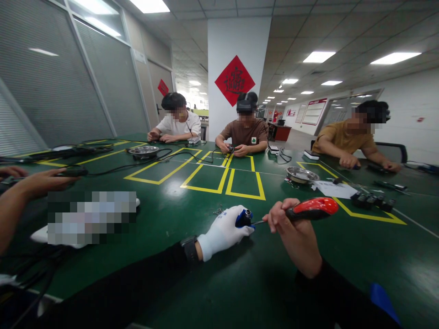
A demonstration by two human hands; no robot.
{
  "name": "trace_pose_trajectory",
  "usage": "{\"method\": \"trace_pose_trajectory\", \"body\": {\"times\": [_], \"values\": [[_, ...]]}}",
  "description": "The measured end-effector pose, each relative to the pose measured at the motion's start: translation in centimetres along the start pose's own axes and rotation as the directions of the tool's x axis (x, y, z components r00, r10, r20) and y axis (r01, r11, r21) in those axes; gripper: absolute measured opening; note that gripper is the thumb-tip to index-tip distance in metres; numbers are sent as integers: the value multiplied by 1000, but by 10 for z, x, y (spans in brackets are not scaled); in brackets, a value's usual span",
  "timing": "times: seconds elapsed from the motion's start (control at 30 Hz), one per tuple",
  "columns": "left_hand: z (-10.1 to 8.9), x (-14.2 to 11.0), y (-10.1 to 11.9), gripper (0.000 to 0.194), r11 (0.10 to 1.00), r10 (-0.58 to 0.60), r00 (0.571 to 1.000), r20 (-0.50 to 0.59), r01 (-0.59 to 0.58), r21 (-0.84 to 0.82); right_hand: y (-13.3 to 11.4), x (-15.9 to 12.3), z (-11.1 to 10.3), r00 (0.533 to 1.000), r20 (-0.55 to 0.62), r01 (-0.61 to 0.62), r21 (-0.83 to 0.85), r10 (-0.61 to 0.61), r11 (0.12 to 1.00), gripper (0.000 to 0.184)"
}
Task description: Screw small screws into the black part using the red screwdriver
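The green bench (144, 278) spreads out on all sides of the two hands, its glossy top catching light from overhead. The left grip (223, 229), in a white glove, is closed around a small black part (244, 218) with a silver ring facing up. The bare right grip (295, 237) is wrapped round a red and black screwdriver (313, 209), held nearly level; its shaft points to 9 o'clock and reaches the side of the black part, though whether the tip touches is unclear. Tiny metal bits (218, 211) lie just past the glove at 11 o'clock.

Yellow tape (206, 188) marks out boxes on the bench toward 12 o'clock, with more at 10 and 2. A metal bowl (302, 175) sits at 1 o'clock, near a white sheet (335, 190) and dark blocks (372, 200) at 2. Another bowl (143, 151) stands at 11, with black cables (168, 154) by it. At 9 to 10 o'clock are a neighbour's hands (41, 183) and a blurred-out white object (91, 219).

Across the bench sit people in a white shirt (190, 125) at 11, a brown shirt (249, 132) at 12 and a mustard shirt (334, 137) at 2. Behind them rises a white pillar (219, 41) with a red diamond sign (235, 81); blinds (44, 77) fill the glass wall at 10, and lit panels (318, 56) dot the ceiling.
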State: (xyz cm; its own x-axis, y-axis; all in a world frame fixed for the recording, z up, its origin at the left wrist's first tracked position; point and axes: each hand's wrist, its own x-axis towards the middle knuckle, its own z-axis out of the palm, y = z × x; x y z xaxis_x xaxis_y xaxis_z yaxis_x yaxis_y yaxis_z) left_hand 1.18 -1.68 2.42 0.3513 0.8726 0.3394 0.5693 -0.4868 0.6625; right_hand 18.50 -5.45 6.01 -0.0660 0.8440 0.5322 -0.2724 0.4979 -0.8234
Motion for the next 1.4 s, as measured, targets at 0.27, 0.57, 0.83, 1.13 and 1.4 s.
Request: {"method": "trace_pose_trajectory", "body": {"times": [0.27,0.57,0.83,1.13,1.4], "values": [[0,-1,1,28,1000,9,1000,-2,-9,2,-4,-1,-5,999,26,26,-286,-19,958,21],[0,0,0,27,1000,7,1000,2,-7,10,4,-3,1,1000,-23,16,-45,-17,999,11],[1,1,-2,26,1000,14,1000,13,-14,4,6,-9,-1,987,-92,90,-379,-135,921,18],[3,1,-3,25,1000,11,1000,-2,-11,-4,9,-11,2,999,-9,35,-104,-36,994,18],[2,1,-5,27,1000,16,1000,3,-17,11,-3,-11,0,999,42,31,-241,-22,970,11]]}}
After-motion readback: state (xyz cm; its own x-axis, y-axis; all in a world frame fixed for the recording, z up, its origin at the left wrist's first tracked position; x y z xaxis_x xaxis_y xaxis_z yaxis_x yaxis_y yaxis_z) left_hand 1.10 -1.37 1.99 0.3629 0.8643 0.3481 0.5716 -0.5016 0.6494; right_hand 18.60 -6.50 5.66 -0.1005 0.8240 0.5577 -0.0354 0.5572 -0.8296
